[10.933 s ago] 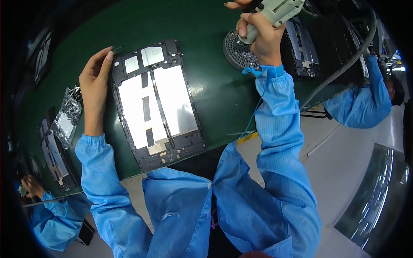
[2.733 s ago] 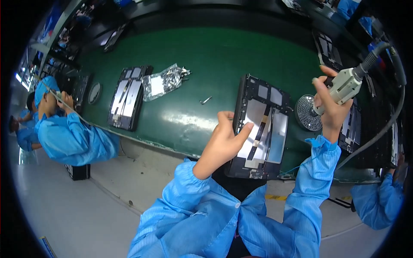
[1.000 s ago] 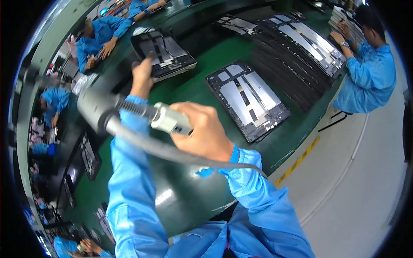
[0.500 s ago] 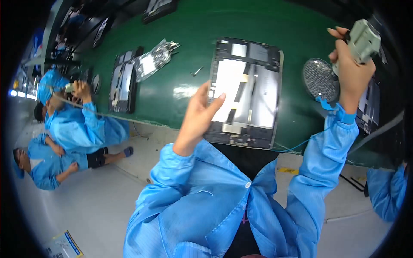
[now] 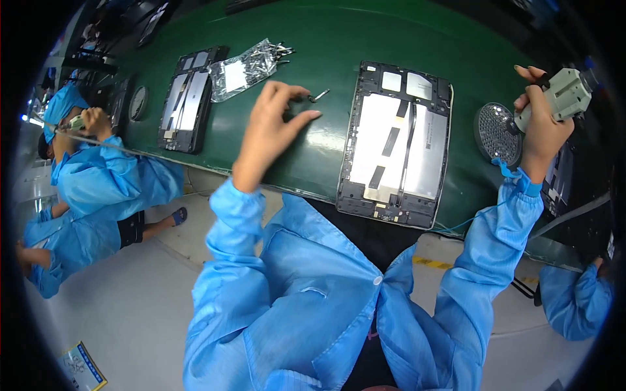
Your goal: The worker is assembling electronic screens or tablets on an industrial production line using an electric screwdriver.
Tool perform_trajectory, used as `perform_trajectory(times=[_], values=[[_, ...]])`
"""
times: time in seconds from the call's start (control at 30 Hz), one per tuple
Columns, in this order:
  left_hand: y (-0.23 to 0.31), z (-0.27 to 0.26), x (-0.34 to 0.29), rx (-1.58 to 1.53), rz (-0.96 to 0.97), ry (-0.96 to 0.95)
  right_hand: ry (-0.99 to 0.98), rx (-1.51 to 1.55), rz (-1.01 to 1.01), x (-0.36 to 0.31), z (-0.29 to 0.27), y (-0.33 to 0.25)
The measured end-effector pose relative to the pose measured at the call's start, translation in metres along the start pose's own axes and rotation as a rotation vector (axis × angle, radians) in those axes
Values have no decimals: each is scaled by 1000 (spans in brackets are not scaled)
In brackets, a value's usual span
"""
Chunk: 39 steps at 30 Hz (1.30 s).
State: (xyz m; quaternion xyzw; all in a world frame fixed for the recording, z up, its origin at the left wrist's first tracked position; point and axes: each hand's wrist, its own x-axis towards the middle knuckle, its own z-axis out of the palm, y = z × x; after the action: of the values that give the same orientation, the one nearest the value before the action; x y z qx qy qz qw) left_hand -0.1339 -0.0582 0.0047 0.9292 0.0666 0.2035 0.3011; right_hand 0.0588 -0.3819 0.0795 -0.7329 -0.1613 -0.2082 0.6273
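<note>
Left hand: [image 5: 268,129] off the tablet; 0.5 s ago its thumb lay on the left edge. Now thumb and forefinger are spread apart, nothing seen between them.
Small metal part: [image 5: 321,95] on the bench [image 5: 313,153], just beyond the left fingertips; contact can't be told.
Opened tablet: [image 5: 398,146] lies back-side up between both hands, near end at the bench's front edge, untouched by either hand.
Right hand: [image 5: 544,127] wrapped round the electric screwdriver [image 5: 566,96], forefinger and thumb raised; same grip as 0.5 s ago.
Round tray: [image 5: 490,130] under the screwdriver's front end; tip contact can't be told.
Clear bag: [image 5: 241,73] holds small metal parts, beyond the left hand, touching or just beside the second tablet [image 5: 188,98].
Co-worker: [image 5: 114,173] at left, blue smock, hands raised, as 0.5 s ago.
</note>
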Motion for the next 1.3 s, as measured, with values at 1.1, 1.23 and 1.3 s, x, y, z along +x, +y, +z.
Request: perform_trajectory(times=[1.1,1.23,1.3], values=[[-1,67,100,-473,-51,-74,-36,164,-15,13,-5,14],[-1,63,95,-468,-43,-76,-16,180,-103,12,-25,25],[-2,60,92,-483,-78,-68,-18,243,69,2,-17,21]])
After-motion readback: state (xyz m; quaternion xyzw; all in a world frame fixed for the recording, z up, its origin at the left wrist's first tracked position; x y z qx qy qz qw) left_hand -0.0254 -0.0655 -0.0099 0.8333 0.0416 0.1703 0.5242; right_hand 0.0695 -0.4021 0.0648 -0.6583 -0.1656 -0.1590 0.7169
